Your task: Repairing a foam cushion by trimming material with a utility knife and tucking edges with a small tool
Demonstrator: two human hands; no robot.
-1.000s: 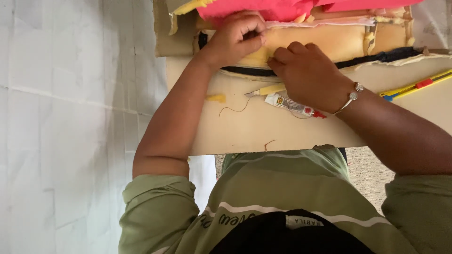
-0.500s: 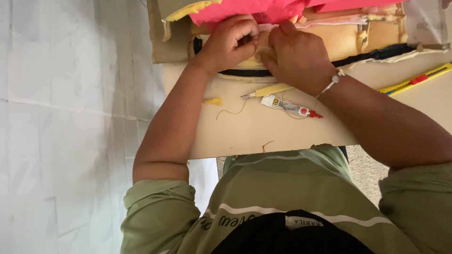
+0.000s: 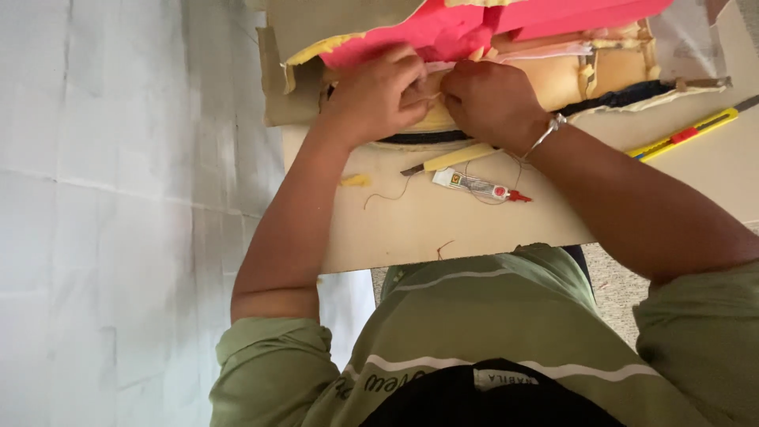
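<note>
While the left hand (image 3: pixel 379 95) and right hand (image 3: pixel 490 99) meet knuckle to knuckle at the far edge of the board (image 3: pixel 474 225), both sets of fingers are curled tight, pinching the yellow foam piece (image 3: pixel 431 119) under the pink sheet (image 3: pixel 443 32), glue tube (image 3: pixel 474 184) lying near.

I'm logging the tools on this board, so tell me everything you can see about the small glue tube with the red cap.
The small glue tube with the red cap lies flat on the pale cardboard board, a little tilted, cap pointing right. Its body looks whitish and squeezed thin, with a dark label patch at the left end. Thin thread loops about it. It sits just below a yellow-handled blade, under the right hand; no hand touches it.
</note>
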